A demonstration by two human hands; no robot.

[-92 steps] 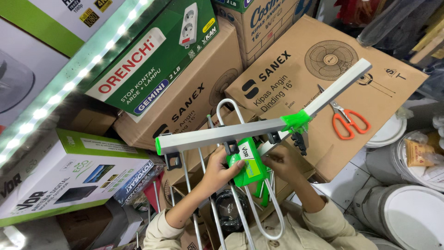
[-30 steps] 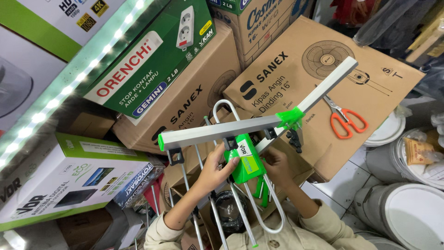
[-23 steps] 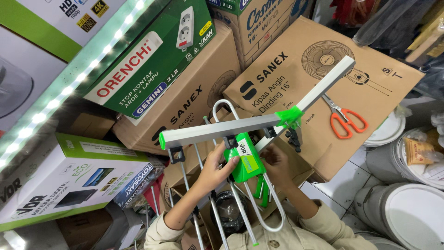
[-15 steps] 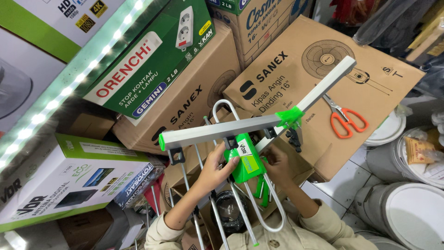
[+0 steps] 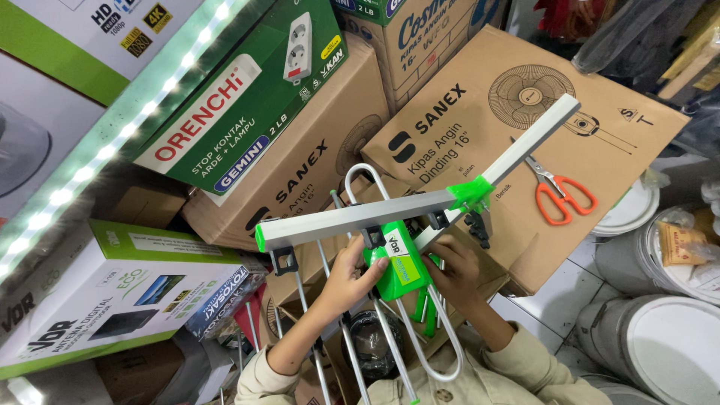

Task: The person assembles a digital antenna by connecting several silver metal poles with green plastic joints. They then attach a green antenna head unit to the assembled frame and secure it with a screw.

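Barely anything has moved since half a second back: both hands sit in the same spot and the antenna [image 5: 420, 206] hasn't shifted. Left hand [image 5: 352, 274] has its fingers curled onto the green plastic box [image 5: 397, 262] clipped under the silver bar, and the right hand [image 5: 454, 262] grips the box's other side. The antenna is a bent silver bar with green end cap and joint (thin rods and a wire loop hang below), held over stacked cardboard boxes [image 5: 525, 112]. Orange scissors [image 5: 559, 191] lie on one.
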